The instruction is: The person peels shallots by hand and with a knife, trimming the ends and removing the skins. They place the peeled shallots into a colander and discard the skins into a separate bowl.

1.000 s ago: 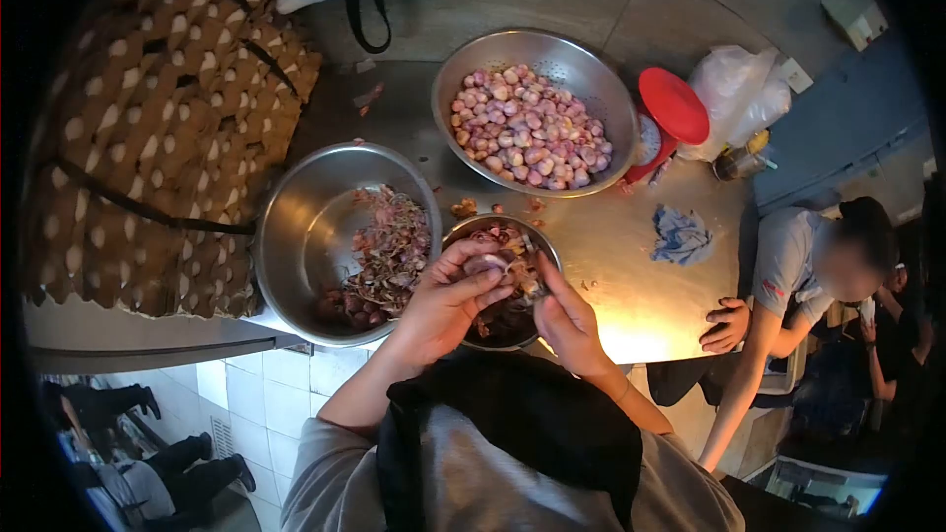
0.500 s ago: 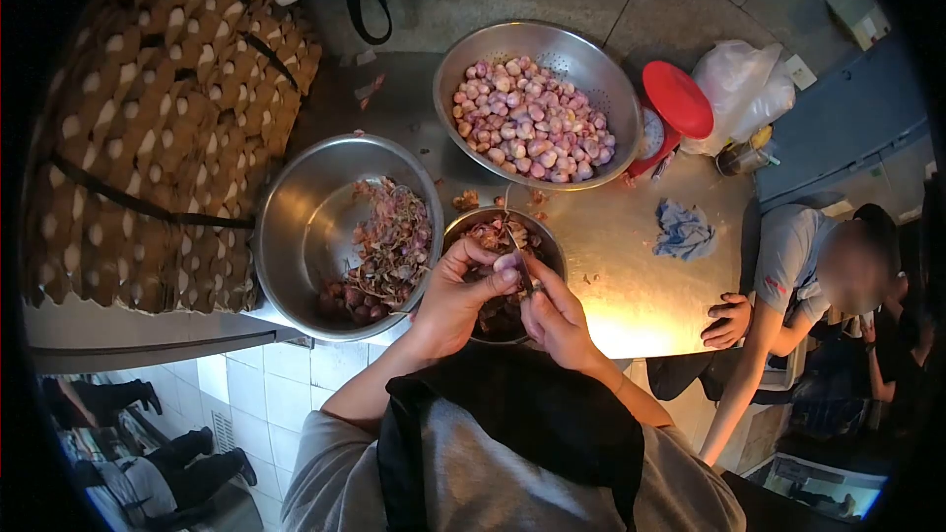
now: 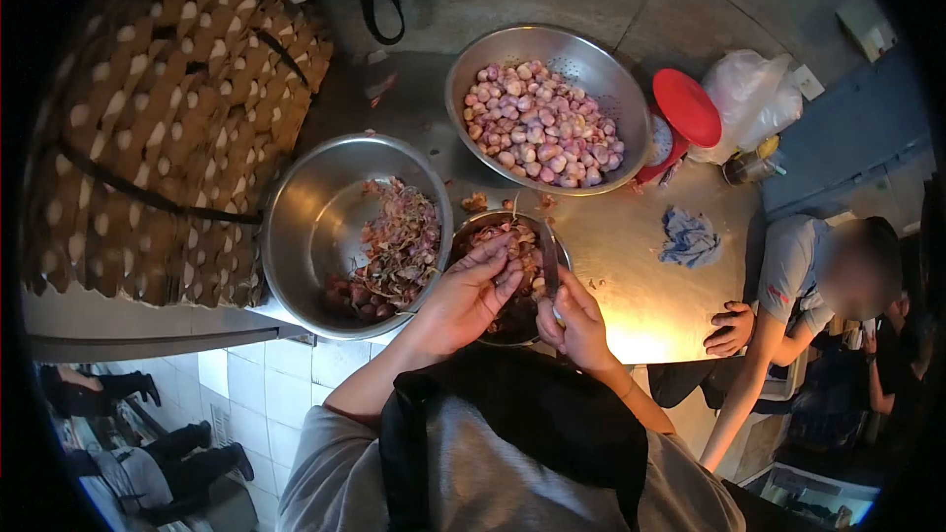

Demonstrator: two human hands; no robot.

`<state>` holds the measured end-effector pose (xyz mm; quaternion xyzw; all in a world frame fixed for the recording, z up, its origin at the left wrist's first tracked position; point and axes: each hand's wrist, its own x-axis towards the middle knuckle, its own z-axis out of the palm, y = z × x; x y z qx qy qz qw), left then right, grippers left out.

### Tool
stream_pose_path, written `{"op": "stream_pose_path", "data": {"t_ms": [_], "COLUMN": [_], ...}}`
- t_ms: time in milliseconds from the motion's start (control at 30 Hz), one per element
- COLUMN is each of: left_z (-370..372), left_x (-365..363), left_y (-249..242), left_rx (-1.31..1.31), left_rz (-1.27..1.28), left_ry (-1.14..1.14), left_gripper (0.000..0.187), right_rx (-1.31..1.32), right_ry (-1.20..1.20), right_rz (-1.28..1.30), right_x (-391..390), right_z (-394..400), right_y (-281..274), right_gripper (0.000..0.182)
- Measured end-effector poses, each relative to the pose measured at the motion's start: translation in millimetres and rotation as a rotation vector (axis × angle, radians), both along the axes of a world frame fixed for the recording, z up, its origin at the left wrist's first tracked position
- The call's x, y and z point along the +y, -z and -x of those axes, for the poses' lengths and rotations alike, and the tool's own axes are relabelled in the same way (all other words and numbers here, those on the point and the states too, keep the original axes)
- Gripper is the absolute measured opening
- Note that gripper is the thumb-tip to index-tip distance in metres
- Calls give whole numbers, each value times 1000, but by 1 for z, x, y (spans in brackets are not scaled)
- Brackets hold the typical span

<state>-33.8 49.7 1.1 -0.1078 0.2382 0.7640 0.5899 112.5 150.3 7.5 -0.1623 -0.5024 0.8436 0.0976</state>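
Observation:
My right hand (image 3: 576, 323) is closed round a small knife (image 3: 550, 258), its blade pointing up over the small bowl of peels (image 3: 556, 233). My left hand (image 3: 471, 298) is half curled over the left side of that bowl, fingertips close together; whether something small is between them I cannot make out. Left of it stands a large steel bowl (image 3: 307, 199) with shallots and loose skins on its right side. Behind my hands a steel colander (image 3: 471, 51) holds many peeled shallots (image 3: 542, 123).
Stacked egg trays (image 3: 168, 138) stand at the left. A red scale (image 3: 687, 106), a plastic bag (image 3: 754, 103), a jar (image 3: 751, 166) and a blue cloth (image 3: 690, 236) are at the right. A co-worker (image 3: 788, 276) leans at the table's right edge, one hand on it.
The pale purple shallot between my hands no longer shows. My hands have moved apart, and the knife has swung more upright. The whole view has shifted slightly.

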Motion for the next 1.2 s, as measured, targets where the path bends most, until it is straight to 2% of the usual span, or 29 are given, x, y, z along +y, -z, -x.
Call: {"op": "stream_pose_path", "data": {"t_ms": [167,233,367,467,600,700,767,800,833,1033,1133,1200], "left_z": [6,4,-10,-12,-10,-8,-9,-8,-11,-14,-14,-14], "left_x": [3,5,2,3,3,0,-1,0,1,0,0,2], "left_y": [0,-8,-3,7,-2,-2,3,6,-4,-13,-13,-11], "left_rx": [42,185,187,217,239,156,308,363,296,279,274,280], "left_rz": [-52,-11,24,67,75,79,26,-77,-2,-38,-24,-14], "left_ry": [66,85,119,112,100,59,60,116,48,13,7,3], "left_gripper": [30,32,30,28,26,27,25,25,23,22,23,22], "right_rx": [100,100,171,84,72,54,115,90,63,45,44,-160], "right_ry": [47,12,78,22,100,70,95,90,85,112,96,-11], "right_rz": [-153,-106,-663,-648,-899,-902,-962,-960,-959,-1067,-994,-529], "right_x": [0,0,1,4,5,6,8,8,6,5,7,7], "right_z": [2,-2,1,-1,0,-1,1,2,1,4,6,0], "right_y": [6,2,7,8,4,-3,-1,1,1,-6,-7,-12], "right_gripper": [44,42,47,44,48,48,49,49,49,47,46,46]}}
